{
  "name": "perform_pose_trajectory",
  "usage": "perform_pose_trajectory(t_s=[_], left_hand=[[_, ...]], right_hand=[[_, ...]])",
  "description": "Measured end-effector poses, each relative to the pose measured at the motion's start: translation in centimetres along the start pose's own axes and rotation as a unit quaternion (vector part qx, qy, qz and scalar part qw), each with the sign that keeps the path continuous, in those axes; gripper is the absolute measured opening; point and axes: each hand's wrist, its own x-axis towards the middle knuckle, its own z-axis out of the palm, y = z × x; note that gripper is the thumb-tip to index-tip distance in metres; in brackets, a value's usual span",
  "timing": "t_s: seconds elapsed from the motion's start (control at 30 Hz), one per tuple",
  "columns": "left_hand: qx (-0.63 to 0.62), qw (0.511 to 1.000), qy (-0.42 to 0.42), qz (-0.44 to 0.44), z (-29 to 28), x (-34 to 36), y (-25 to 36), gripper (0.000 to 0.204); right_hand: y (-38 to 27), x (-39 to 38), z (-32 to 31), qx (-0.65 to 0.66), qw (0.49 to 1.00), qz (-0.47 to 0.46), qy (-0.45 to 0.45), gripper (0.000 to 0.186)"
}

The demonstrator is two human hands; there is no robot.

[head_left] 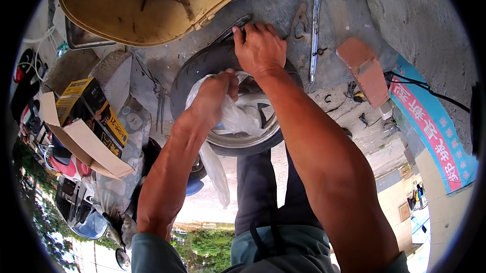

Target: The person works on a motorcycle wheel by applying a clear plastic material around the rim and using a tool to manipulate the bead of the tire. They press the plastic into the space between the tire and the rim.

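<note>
A black tire on a silver wheel rim [242,147] stands low between my forearms, in front of my legs. My left hand [216,92] is closed on a crumpled white plastic bag [242,117], bunched over the wheel; its tail hangs down past the near side. Over the far edge of the tire [188,78], my right hand [261,48] is curled with its thumb apart, fingertips hidden behind the knuckles. Beside that thumb, a dark metal lever [229,30] lies against the far side of the tire.
A tan plastic bin [121,25] holds tools at the far left. Right of the wheel lie a long metal tire lever [315,40], rusty pliers [299,20] and a red brick [363,70]. An opened cardboard box [91,146] is at left. A blue printed banner [430,131] edges the right side.
</note>
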Motion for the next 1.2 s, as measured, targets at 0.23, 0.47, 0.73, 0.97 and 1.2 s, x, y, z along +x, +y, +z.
perform_pose_trajectory(t_s=[0.23,0.47,0.73,0.97,1.2], left_hand=[[-0.081,0.996,-0.034,-0.027,-0.2,0.3,-0.2,0.012],[-0.101,0.994,-0.008,-0.042,0.8,-0.5,0.8,0.015],[-0.126,0.99,0.007,-0.066,1.5,-1.2,1.3,0.025],[-0.171,0.982,0.039,-0.076,2.1,-1.5,1.4,0.025],[-0.17,0.979,0.062,-0.097,2.1,-2.7,1.8,0.028]], right_hand=[[0.4,-0.5,0.4,-0.027,0.999,-0.028,0.028,0.034],[0.7,-0.2,0.7,-0.016,0.997,-0.044,0.062,0.03],[0.9,-0.1,1.0,-0.018,0.995,-0.046,0.086,0.03],[1.1,-0.3,0.6,-0.014,0.997,-0.037,0.067,0.028],[0.9,-0.5,0.6,-0.003,0.997,-0.034,0.073,0.028]])
